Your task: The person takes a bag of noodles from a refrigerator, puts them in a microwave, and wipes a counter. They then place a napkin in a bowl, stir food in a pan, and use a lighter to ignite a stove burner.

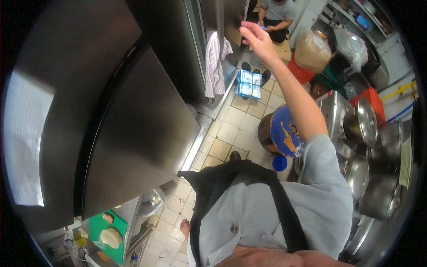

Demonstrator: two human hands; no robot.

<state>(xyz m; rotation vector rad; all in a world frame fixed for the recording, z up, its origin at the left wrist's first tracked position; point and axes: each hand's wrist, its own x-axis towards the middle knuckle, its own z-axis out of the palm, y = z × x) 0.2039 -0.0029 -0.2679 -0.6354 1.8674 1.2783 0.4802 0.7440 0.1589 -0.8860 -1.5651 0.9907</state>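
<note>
My right hand [259, 41] reaches forward at the end of a stretched arm, its fingers loosely bent and apart, with nothing seen in them. Near it, a striped cloth [214, 69] hangs along the edge of a stainless steel cabinet. A large steel door [138, 133] fills the left side of the view. Low beside my apron [249, 173], only a small part of my left hand [184, 228] shows; its fingers are not clear. Blue-and-white packages [249, 83] lie on the floor ahead.
A person [278, 15] sits at the far end. To the right stand a worn blue-topped drum [284, 131], a blue lid [279, 163], steel pots [361, 122] and a filled plastic bag [312, 50]. At lower left, a green cutting board [116, 222] holds a pale cut vegetable [111, 238].
</note>
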